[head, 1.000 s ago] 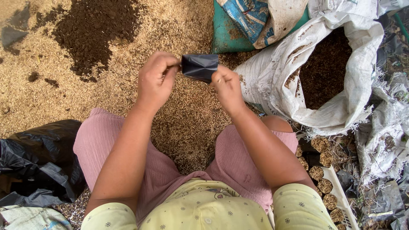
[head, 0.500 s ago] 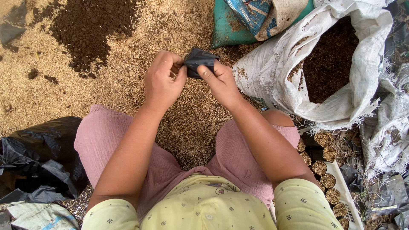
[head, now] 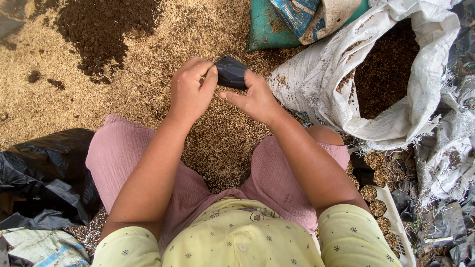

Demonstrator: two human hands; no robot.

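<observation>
I hold a small black plastic bag between both hands, above ground covered in rice husks. My left hand pinches its left edge with fingers and thumb. My right hand grips its right side, thumb stretched out below it. The bag looks crumpled and partly spread. My knees in pink cloth frame the husk-covered ground below my hands.
A white woven sack of dark brown soil mix stands open at the right. A dark soil heap lies at the upper left. Black plastic is bunched at the left. Several filled small pots sit in a white tray at the lower right.
The bag was flat and stretched between my hands, then got crumpled; now my fingers work it apart, and my hands sit a little closer together.
</observation>
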